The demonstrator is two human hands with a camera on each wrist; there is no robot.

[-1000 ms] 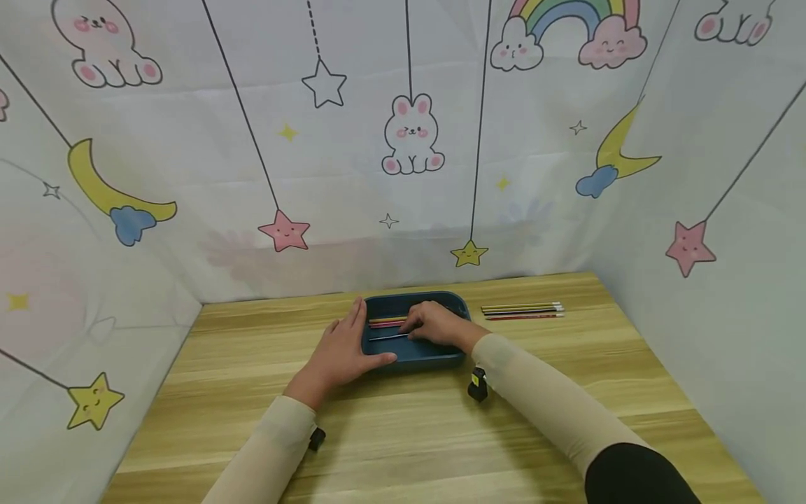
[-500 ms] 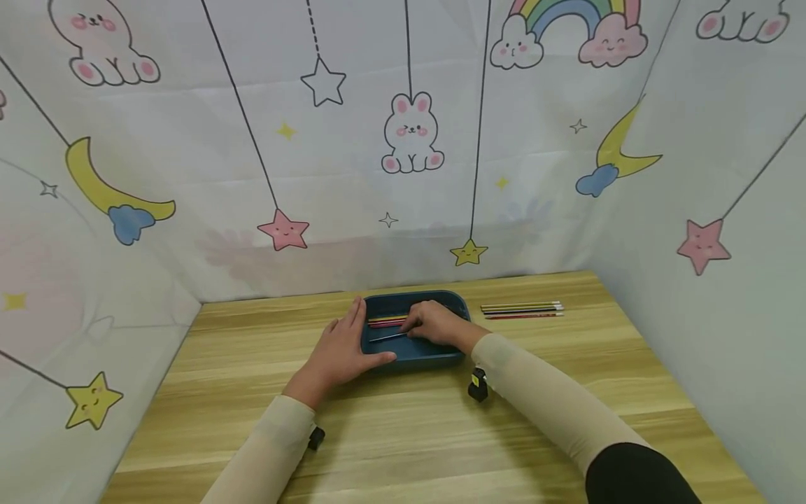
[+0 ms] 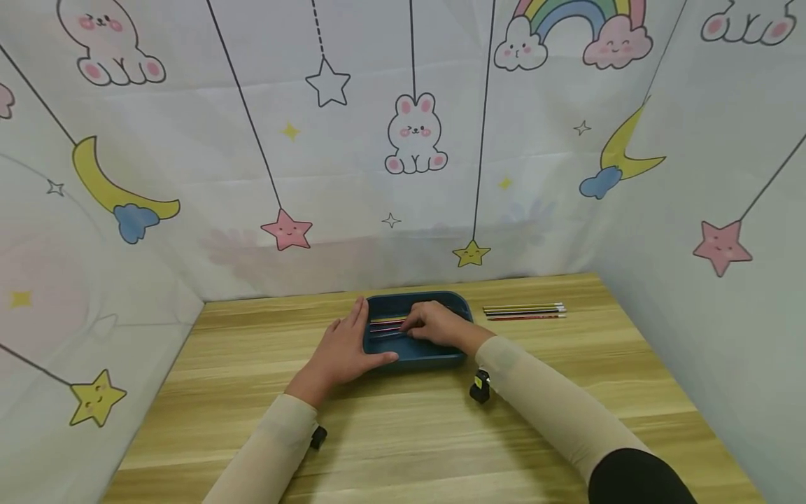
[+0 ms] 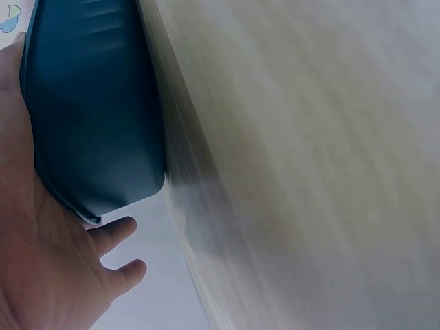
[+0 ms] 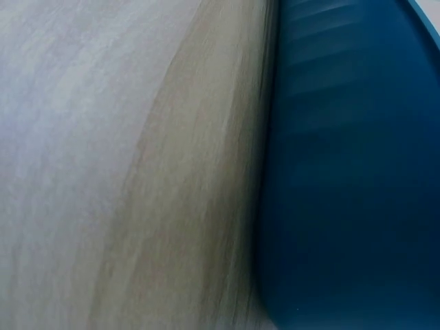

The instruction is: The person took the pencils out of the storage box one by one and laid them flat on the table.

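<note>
A dark blue tray [image 3: 415, 361] stands at the back of the wooden table. My left hand [image 3: 338, 355] rests along its left end, fingers straight and thumb over the front rim. In the left wrist view, the left hand [image 4: 51, 268] lies against the tray's rim, with two fingertips showing past its corner. Inside the tray my right hand [image 3: 441, 325] pinches a dark pencil [image 3: 385, 331] by its right part. Just behind it lie yellow and red pencils [image 3: 384, 322], their right ends hidden by the hand. The right wrist view shows the tray's outer wall [image 5: 350, 192], not the hand.
Several pencils [image 3: 525, 309] lie side by side on the table right of the tray, a red one [image 3: 525, 317] nearest me. A white cloth printed with stars and rabbits [image 3: 340, 175] hangs behind the table and at both sides.
The dark pencil has shifted back towards the yellow and red pencils and lies more in line with them. The left hand and tray have stayed in place; the head view has shifted slightly.
</note>
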